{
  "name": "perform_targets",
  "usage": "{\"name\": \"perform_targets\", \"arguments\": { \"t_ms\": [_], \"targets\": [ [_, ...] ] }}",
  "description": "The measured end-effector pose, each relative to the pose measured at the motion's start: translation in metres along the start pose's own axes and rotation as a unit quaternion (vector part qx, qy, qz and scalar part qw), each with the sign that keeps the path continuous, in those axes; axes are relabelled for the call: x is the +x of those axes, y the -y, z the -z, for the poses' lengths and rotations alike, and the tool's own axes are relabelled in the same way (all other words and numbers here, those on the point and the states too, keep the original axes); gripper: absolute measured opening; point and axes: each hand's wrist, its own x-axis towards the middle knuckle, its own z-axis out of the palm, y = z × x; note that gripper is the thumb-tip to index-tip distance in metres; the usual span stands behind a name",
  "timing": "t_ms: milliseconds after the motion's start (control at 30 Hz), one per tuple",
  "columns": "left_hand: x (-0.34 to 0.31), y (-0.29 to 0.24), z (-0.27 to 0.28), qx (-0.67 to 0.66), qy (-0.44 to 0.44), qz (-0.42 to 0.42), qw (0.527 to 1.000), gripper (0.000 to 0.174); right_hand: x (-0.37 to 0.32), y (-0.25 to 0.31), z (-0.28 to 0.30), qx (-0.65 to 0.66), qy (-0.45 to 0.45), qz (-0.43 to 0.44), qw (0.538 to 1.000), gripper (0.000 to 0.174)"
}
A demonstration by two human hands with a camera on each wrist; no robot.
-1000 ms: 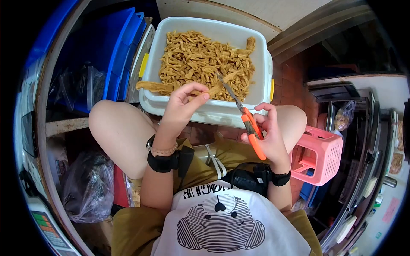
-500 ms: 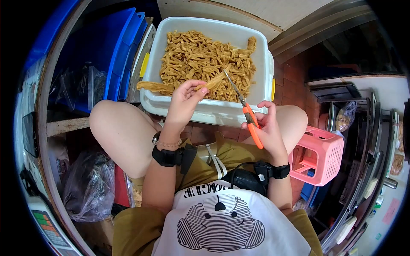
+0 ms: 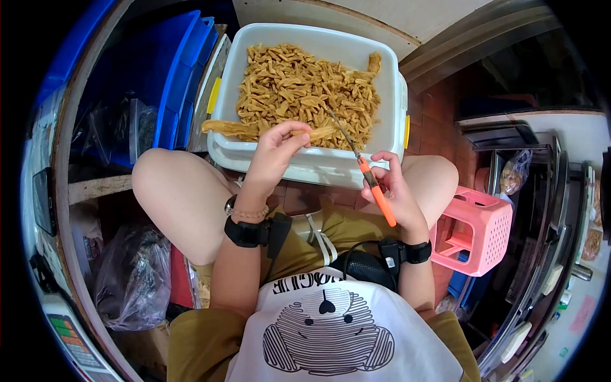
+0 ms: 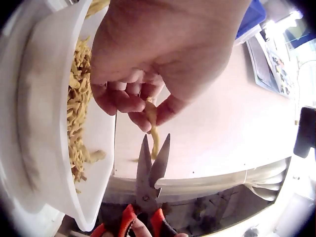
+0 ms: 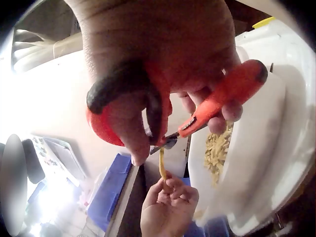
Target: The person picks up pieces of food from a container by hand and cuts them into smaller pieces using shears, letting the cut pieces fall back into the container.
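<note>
Thumb and fingers of the left hand [image 3: 275, 156] pinch a yellow-brown strip [image 3: 323, 132] above a white tub [image 3: 389, 83]. In the left wrist view the strip [image 4: 155, 140] hangs from the fingertips, its lower end between the parted blades of the scissors [image 4: 148, 185]. The right hand [image 3: 398, 196] grips the orange handles [image 3: 377, 194], blades pointing up and left towards the strip. In the right wrist view the thumb of the right hand [image 5: 158, 44] passes through a handle loop. Many cut brown pieces [image 3: 286, 83] fill the tub.
A longer brown strip [image 3: 229, 129] lies over the tub's left rim. Blue crates [image 3: 181, 83] stand at the left, with a clear plastic bag [image 3: 133, 277] below. A pink stool [image 3: 474, 232] is beside the right knee.
The held strip has been lowered slightly and lies flatter than half a second ago. The scissors have turned a little, and their handles look closer together in the head view.
</note>
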Motion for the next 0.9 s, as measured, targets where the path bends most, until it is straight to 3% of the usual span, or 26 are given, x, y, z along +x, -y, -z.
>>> {"name": "perform_targets", "arguments": {
  "t_ms": [267,500,600,700,900],
  "targets": [
    [0.000,0.002,0.000,0.024,0.043,0.001,0.999,0.018,0.001,-0.002,-0.001,0.036,-0.005,0.003,0.999,0.059],
    [0.000,-0.002,-0.003,0.007,0.005,0.002,1.000,0.019,0.002,-0.001,-0.004,0.044,-0.041,0.005,0.998,0.055],
    [0.003,0.003,0.002,0.005,-0.013,0.006,1.000,0.019,0.002,-0.001,0.000,0.029,-0.071,-0.052,0.996,0.054],
    [0.005,0.007,0.002,-0.006,-0.036,-0.010,0.999,0.021,0.001,0.002,0.001,0.022,-0.111,-0.018,0.993,0.054],
    [0.005,0.008,-0.001,-0.053,-0.063,-0.027,0.996,0.023,-0.003,0.001,-0.002,-0.026,-0.047,0.041,0.998,0.066]
  ]
}}
